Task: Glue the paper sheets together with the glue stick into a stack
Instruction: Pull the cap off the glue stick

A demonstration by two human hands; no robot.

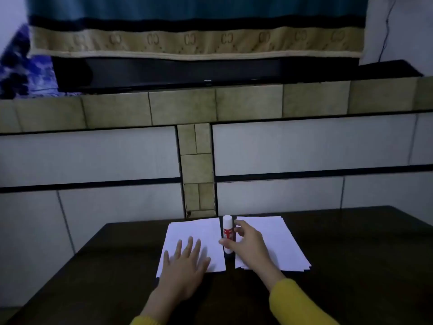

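Reaching at lower centre, the right hand (248, 242) curls around the capped glue stick (227, 233) while the left hand (185, 263) lies flat on paper (187, 233); gluing seemingly unstarted.

Matt white paper sheets (194, 240), smooth plastic glue stick (227, 231), dark glossy table (351, 254)

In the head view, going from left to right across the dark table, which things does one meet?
Left hand lying flat on the left paper sheets → upright glue stick → right hand grasping it → right paper pile.
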